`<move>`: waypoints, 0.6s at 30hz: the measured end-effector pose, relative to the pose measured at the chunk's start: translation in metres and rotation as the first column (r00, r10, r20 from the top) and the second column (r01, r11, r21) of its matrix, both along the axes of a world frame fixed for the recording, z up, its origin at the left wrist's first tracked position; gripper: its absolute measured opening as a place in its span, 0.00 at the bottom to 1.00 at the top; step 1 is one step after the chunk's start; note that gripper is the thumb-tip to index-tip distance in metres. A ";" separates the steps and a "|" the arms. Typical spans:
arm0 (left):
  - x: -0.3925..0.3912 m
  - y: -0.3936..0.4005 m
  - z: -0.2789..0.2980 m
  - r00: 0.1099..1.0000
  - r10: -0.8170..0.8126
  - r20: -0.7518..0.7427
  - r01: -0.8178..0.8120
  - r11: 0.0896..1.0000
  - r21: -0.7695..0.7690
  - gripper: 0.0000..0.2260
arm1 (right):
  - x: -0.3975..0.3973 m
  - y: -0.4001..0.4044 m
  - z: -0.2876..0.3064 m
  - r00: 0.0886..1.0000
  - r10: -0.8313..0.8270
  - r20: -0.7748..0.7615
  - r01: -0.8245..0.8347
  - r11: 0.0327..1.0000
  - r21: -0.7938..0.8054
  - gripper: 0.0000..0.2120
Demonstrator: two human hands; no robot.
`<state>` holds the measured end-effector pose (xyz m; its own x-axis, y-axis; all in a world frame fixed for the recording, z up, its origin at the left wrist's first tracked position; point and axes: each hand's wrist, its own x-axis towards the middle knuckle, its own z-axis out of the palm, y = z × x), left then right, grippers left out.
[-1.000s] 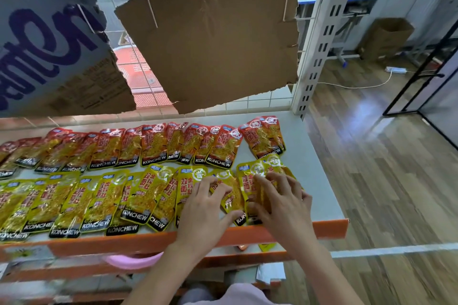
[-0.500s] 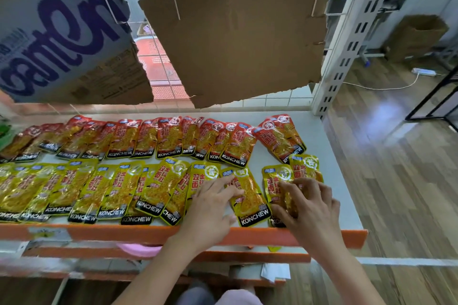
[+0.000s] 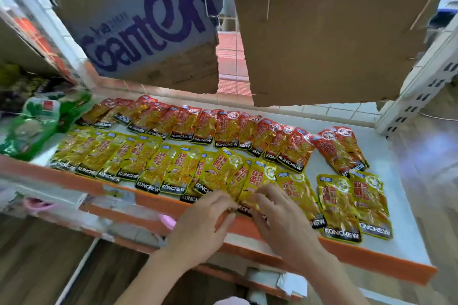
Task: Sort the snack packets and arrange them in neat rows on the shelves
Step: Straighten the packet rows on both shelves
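Observation:
A white shelf (image 3: pixel 386 156) with an orange front lip holds two rows of KONCHEW snack packets. Red packets (image 3: pixel 223 129) overlap along the back row, with a separate red pair (image 3: pixel 339 148) at its right end. Yellow packets (image 3: pixel 153 163) fill the front row. My left hand (image 3: pixel 205 225) and my right hand (image 3: pixel 280 218) meet at the front edge, fingers pressed on one yellow packet (image 3: pixel 257 181) in the middle of that row. Three more yellow packets (image 3: pixel 347 203) lie to the right of my hands, apart from them.
Green snack bags (image 3: pixel 37 126) sit at the shelf's left end. Two torn cardboard sheets (image 3: pixel 334 39) hang on the wire grid behind the shelf. A perforated white upright (image 3: pixel 421 96) stands at the back right. A lower orange-edged shelf (image 3: pixel 247 272) shows beneath my wrists.
My view has swung left and closer. My right hand left the far-right yellow packets and joined my left hand on a middle packet.

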<state>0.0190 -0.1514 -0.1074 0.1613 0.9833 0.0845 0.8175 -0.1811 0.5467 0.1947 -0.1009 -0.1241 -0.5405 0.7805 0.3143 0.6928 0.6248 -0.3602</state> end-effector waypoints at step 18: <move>-0.342 -0.239 -0.011 0.746 0.644 -0.170 -0.649 0.760 0.034 0.09 | -0.351 -0.126 0.030 0.792 0.544 0.277 -0.533 0.838 -0.121 0.12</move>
<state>-0.3225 -0.3906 -0.1182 -0.5052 0.8583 0.0895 0.8096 0.4355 0.3934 -0.1562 -0.2264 -0.0940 -0.9376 0.3434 0.0550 0.3232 0.9187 -0.2269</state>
